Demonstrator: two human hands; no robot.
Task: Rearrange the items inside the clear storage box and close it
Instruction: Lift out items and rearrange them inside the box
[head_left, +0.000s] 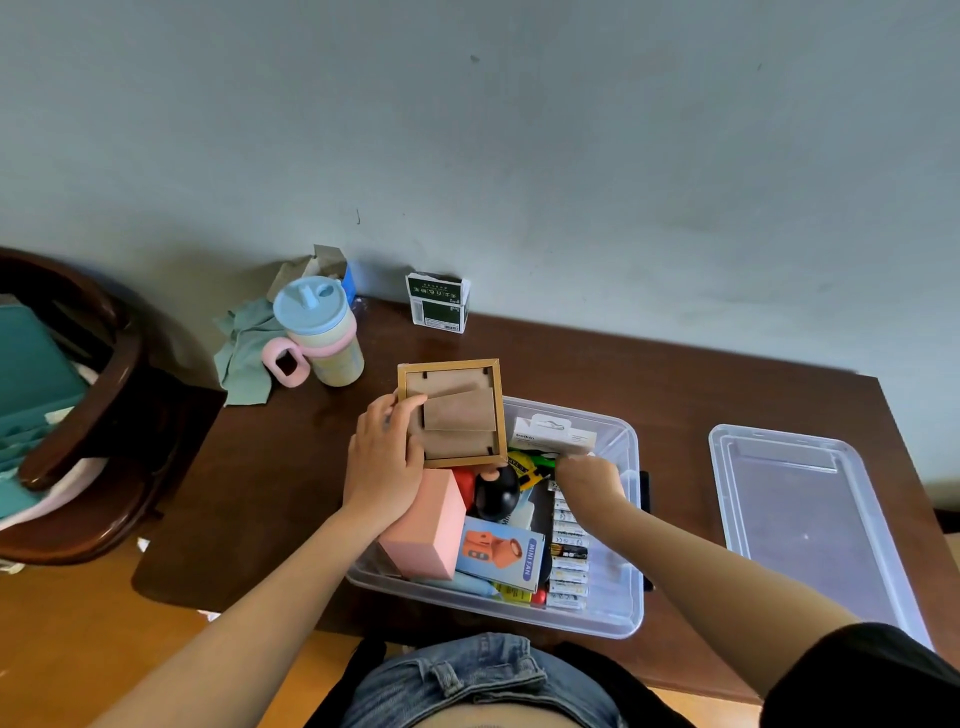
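A wooden picture frame (451, 413) is gripped by the left hand (383, 465) above the open clear storage box (621, 597) on the tabletop (649, 374). The right hand (589, 480) is reached in among the items, its grasp hidden. The lid (810, 519) is lying well apart, at the right.

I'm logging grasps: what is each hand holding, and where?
The left hand grips the wooden picture frame by its left edge. The right hand reaches into the box; its hold cannot be told.

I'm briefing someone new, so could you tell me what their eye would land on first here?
Probably the wooden picture frame, held back-side up by the left hand over the clear storage box at table centre. Next, the right hand reaching into the box's clutter, and the lid lying off to the right.
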